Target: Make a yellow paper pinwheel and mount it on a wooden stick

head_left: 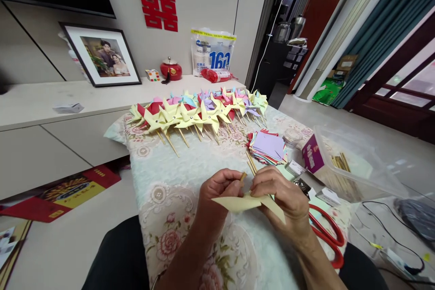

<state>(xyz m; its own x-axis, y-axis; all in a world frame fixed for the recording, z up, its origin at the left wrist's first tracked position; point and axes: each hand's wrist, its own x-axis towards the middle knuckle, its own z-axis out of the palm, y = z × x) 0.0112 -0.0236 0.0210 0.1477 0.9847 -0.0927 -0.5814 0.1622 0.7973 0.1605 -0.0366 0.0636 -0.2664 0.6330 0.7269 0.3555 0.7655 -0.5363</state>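
My left hand [222, 188] is closed, its thumb and fingers pinched round a thin wooden stick [243, 176] whose tip sticks out above them. Closed on a pale yellow paper pinwheel [238, 203], my right hand [280, 192] has its fingers bent over the paper's centre. The pinwheel's blades spread below both hands; where stick and paper meet is hidden by the fingers. Just beyond my right hand lie a few loose sticks [250, 163] and a stack of coloured paper squares [268, 146]. Red-handled scissors [335, 235] rest beside my right wrist.
Many finished pinwheels [190, 117] lie in rows at the table's far side. A clear plastic bin [353, 172] holding sticks stands right, near small white boxes [328, 196] and a round container [292, 137]. The flowered tablecloth [159, 158] covers the table. A cabinet [68, 136] stands behind.
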